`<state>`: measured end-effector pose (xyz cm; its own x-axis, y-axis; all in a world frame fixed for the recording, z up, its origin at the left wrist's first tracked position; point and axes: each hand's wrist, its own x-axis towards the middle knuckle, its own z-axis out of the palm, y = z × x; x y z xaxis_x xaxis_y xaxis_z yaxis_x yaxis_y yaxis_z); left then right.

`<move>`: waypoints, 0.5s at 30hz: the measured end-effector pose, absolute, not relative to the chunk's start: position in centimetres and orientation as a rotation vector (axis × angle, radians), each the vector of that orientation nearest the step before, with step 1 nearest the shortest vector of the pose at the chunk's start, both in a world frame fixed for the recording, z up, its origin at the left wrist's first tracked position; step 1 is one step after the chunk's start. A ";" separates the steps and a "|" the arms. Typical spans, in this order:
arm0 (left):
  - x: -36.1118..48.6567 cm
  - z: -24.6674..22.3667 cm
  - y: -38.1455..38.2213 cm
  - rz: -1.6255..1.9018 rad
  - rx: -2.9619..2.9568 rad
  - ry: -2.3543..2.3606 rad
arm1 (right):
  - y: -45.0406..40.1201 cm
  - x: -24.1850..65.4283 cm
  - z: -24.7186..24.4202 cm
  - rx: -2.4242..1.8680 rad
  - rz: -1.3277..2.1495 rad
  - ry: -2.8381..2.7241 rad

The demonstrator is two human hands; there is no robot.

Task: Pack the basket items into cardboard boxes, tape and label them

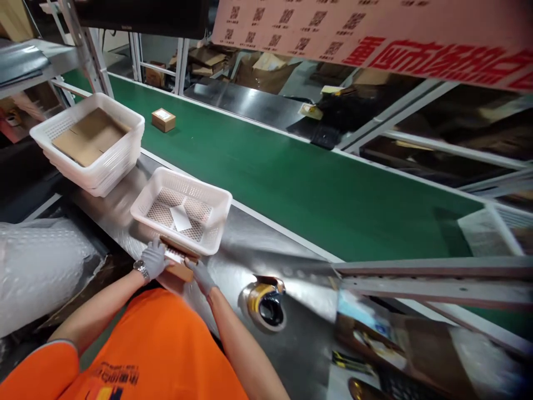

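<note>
Both gloved hands are at a small brown cardboard box [180,270] at the near edge of the metal bench. My left hand [154,260], with a watch at the wrist, grips the box's left end. At its right end is my right hand [202,275], fingers closed over the cardboard. A white label shows on the box between the hands; part of the cardboard is hidden by the fingers. Just beyond stands a white plastic basket [225,219] with a white slip of paper [180,218] on its mesh bottom. A tape dispenser with a roll [266,305] lies to the right.
Stacked white baskets [137,133] holding flat cardboard [89,136] stand at the left. Behind the bench runs a green conveyor belt [283,178] carrying a small labelled box [164,120]. Bubble wrap [41,272] lies at the left; a metal frame bar [416,283] crosses at the right.
</note>
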<state>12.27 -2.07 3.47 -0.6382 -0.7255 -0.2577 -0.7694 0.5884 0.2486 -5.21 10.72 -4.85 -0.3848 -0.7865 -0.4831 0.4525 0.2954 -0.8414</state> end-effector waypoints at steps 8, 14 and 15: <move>13.0 -2.0 -4.2 1.440 -1.733 2.500 | 11.0 -5.0 -3.2 0.055 -1.423 1.290; 13.7 -2.4 -6.3 1.736 -1.545 2.287 | 11.3 -3.9 -4.1 -0.196 -1.470 1.464; 13.7 -2.3 -6.6 1.755 -1.514 2.286 | 11.8 -4.2 -4.4 -0.250 -1.475 1.495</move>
<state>13.70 -6.59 -2.31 -0.5626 -0.7121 -0.4199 -0.5896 -0.0104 0.8076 -4.17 11.77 -4.45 -0.4961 -0.7238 -0.4796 0.4699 0.2407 -0.8493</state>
